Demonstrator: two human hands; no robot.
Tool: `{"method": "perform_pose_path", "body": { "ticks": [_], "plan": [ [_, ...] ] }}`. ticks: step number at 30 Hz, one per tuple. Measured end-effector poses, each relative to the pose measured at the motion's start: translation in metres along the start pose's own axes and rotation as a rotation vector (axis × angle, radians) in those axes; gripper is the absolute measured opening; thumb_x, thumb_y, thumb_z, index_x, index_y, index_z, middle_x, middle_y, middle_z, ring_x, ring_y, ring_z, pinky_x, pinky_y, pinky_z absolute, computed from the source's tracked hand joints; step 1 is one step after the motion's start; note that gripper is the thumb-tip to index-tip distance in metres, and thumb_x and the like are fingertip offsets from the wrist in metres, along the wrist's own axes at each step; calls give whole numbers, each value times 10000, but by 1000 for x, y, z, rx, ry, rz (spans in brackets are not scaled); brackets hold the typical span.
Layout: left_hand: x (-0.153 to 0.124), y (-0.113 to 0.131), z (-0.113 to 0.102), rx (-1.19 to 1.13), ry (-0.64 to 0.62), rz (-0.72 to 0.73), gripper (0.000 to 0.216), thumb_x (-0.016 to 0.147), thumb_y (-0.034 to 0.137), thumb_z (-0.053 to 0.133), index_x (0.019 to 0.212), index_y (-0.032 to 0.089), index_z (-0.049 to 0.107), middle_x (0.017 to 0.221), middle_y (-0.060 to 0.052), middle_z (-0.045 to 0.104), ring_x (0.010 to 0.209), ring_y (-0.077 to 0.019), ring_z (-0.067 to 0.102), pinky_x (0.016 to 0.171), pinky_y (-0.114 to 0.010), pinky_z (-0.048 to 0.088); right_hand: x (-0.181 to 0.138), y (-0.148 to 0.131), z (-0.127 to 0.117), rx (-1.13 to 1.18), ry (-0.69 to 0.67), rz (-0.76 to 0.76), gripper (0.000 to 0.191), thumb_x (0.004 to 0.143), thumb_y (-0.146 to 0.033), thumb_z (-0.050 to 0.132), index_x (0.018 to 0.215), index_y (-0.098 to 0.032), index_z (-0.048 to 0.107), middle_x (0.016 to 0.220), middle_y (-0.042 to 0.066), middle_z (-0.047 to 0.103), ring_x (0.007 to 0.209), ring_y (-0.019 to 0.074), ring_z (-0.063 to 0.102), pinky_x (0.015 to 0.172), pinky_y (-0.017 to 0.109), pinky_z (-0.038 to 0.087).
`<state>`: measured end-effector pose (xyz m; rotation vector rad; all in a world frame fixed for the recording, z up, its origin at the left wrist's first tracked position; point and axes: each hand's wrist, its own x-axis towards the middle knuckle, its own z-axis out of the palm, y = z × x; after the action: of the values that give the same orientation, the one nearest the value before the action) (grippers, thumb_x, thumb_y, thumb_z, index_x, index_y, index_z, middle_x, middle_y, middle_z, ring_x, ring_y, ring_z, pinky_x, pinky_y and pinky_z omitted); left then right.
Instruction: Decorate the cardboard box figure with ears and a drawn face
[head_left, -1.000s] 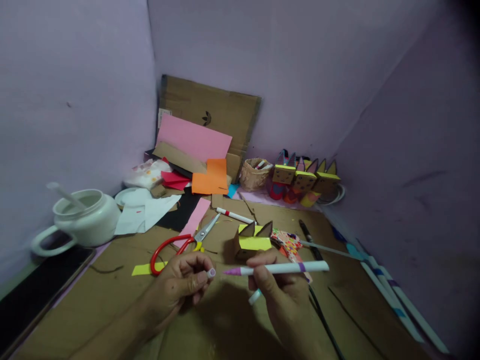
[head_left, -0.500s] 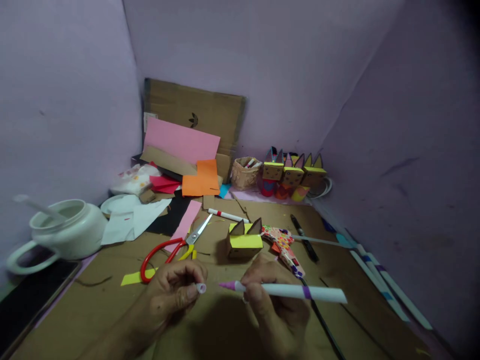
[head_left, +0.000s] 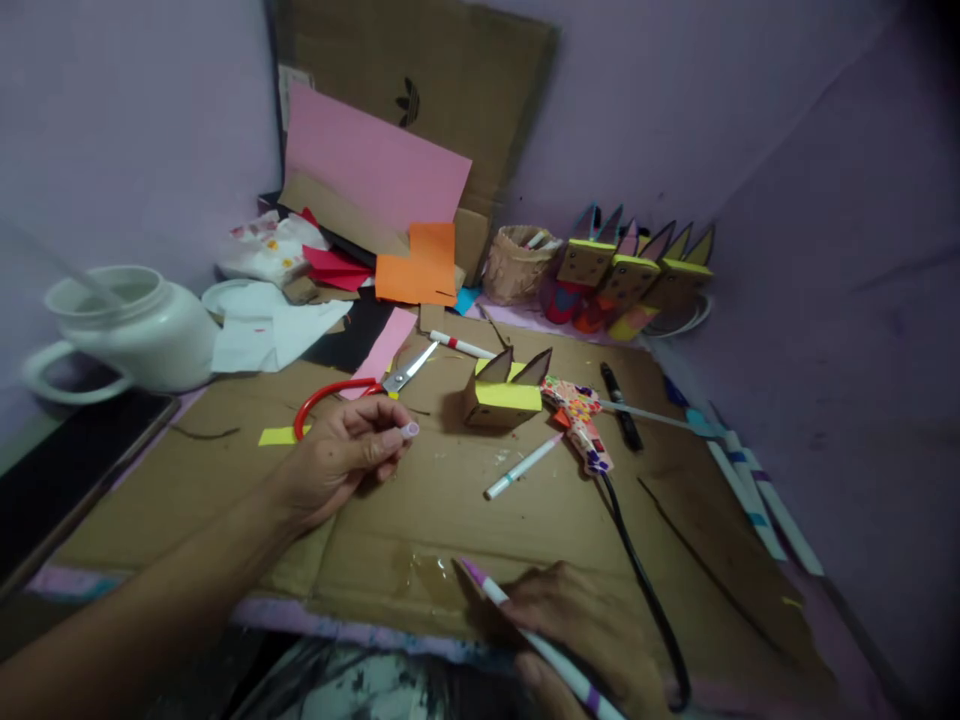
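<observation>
My left hand (head_left: pixel 349 450) pinches a small white marker cap (head_left: pixel 409 430), its open end turned to the right. At the front edge of the cardboard, my right hand (head_left: pixel 577 625) grips a white marker (head_left: pixel 551 660) with a purple tip and a purple band. That tip is bare and points up and left. Between the hands and the box lies a thin white marker (head_left: pixel 523 467) with a teal band and a pink tip. Beyond it stands a small cardboard box (head_left: pixel 502 398) with a yellow top and two brown pointed ears.
Red-handled scissors (head_left: pixel 367 388) lie open behind my left hand. A floral glue gun (head_left: pixel 581 420) trails a black cord at right, beside a black marker (head_left: pixel 621 408). A white pot (head_left: pixel 142 330) stands left by a phone (head_left: pixel 75 470). Eared box figures (head_left: pixel 634 270) stand at the back.
My right hand has moved down toward the front edge with the purple marker, away from my left hand. The thin pink-tipped marker has come into view. The camera view has tilted down.
</observation>
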<state>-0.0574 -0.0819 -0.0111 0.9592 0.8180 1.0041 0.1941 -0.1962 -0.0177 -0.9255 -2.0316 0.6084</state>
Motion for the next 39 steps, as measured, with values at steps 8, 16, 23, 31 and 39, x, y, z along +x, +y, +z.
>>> {"method": "perform_pose_path", "body": {
  "ticks": [8, 16, 23, 31, 39],
  "plan": [
    [1, -3, 0, 11, 22, -3, 270, 608, 339, 854, 731, 175, 677, 642, 7, 571, 541, -83, 483, 432, -160, 369, -21, 19, 17, -14, 9, -99, 293, 801, -175, 619, 1081, -256, 650, 807, 36, 733, 690, 179, 661, 594, 299, 521],
    [1, -3, -2, 20, 21, 1, 245, 622, 314, 839, 740, 172, 677, 638, 7, 575, 535, -83, 489, 432, -162, 374, -18, 17, 18, -68, -31, -141, 301, 778, -158, 647, 1056, -273, 649, 771, 17, 740, 646, 170, 658, 596, 294, 525],
    [2, -5, -1, 25, 18, -7, 254, 622, 334, 843, 744, 182, 680, 638, 10, 571, 527, -81, 484, 422, -162, 354, -19, 18, 15, -87, -36, -144, 272, 775, -153, 680, 1019, -273, 670, 773, 3, 737, 666, 162, 650, 608, 288, 516],
    [1, -4, -1, 33, 9, -8, 242, 640, 319, 832, 756, 175, 676, 631, 13, 573, 524, -81, 488, 425, -163, 359, -20, 17, 19, -169, -101, 100, 194, 798, -454, 715, 835, -269, 669, 725, -22, 701, 635, 148, 653, 559, 272, 475],
    [2, -5, -2, 25, 7, -9, 282, 618, 350, 852, 754, 173, 678, 625, 17, 574, 517, -76, 491, 424, -154, 368, -19, 19, 26, -194, -53, 15, 330, 902, -532, 543, 801, -227, 620, 664, -17, 641, 610, 136, 591, 547, 280, 402]
  ]
}}
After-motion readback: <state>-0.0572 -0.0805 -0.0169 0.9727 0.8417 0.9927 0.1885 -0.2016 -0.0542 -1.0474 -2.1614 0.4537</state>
